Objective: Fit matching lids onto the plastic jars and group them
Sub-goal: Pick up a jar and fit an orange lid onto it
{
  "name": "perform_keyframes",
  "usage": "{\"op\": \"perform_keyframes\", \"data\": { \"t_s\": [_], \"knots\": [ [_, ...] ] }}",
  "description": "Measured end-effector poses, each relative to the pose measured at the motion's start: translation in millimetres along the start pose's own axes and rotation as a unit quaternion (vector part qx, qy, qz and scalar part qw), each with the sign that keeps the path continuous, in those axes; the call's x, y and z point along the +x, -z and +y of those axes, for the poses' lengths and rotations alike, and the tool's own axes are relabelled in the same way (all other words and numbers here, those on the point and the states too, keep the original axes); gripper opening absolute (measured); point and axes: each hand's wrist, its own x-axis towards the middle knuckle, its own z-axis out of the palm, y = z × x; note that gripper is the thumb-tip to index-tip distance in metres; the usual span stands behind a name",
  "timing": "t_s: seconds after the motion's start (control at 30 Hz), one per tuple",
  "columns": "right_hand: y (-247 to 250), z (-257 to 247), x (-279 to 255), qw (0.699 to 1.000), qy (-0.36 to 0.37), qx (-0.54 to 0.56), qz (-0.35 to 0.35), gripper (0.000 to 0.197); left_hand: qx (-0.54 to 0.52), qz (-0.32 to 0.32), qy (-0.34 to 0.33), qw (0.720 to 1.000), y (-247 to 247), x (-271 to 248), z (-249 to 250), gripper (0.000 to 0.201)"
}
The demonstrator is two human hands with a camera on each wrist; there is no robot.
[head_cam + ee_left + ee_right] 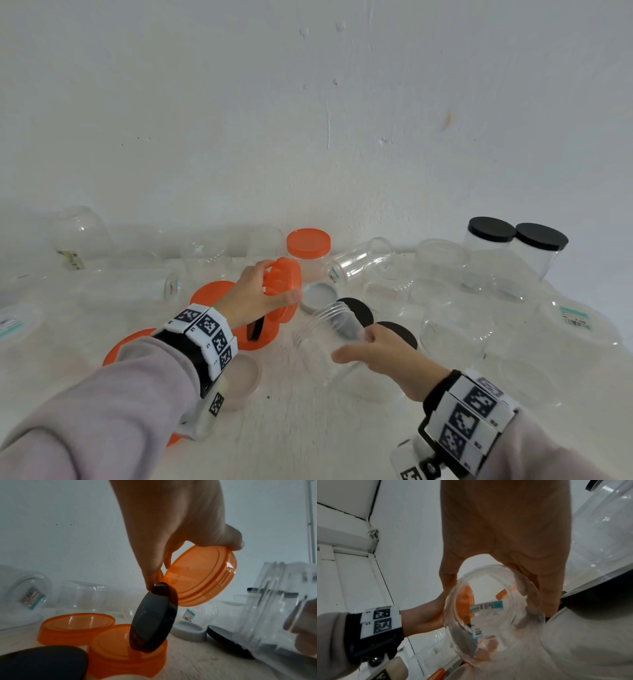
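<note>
My left hand (279, 282) grips an orange lid (282, 277) by its rim, tilted on edge above the table; in the left wrist view the left hand (193, 563) pinches this orange lid (200, 577) between thumb and fingers. Under it a black lid (152, 618) stands on edge on a loose orange lid (120, 647), its top against one fingertip. My right hand (352, 346) holds a clear open jar (325, 339), tilted with its mouth toward the orange lid. In the right wrist view my right hand (500, 592) wraps the jar (488, 608).
Two black-lidded jars (513, 240) stand back right, an orange-lidded jar (308, 246) at the back middle. A white lid (318, 294), two black lids (359, 310) and loose orange lids (212, 291) lie near my hands. Several open clear jars (445, 267) stand or lie across the table against the wall.
</note>
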Motion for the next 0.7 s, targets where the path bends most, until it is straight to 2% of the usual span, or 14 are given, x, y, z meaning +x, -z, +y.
{"op": "perform_keyframes", "data": {
  "t_s": [0.13, 0.27, 0.47, 0.7],
  "knots": [
    [-6, -3, 8, 0.999, -0.005, -0.037, -0.032, 0.066, -0.014, 0.030, 0.019, 0.999, 0, 3, -2, 0.127],
    [-13, -4, 9, 0.994, 0.011, -0.105, -0.033, 0.095, -0.022, 0.034, 0.027, 0.999, -6, 5, 3, 0.125],
    [-15, -5, 11, 0.988, 0.042, -0.142, -0.047, 0.090, -0.015, 0.028, 0.026, 0.999, -20, 5, 3, 0.103],
    [-19, -7, 15, 0.983, 0.082, -0.150, -0.073, 0.105, -0.051, 0.044, 0.040, 0.997, -20, 5, 4, 0.111]
  ]
}}
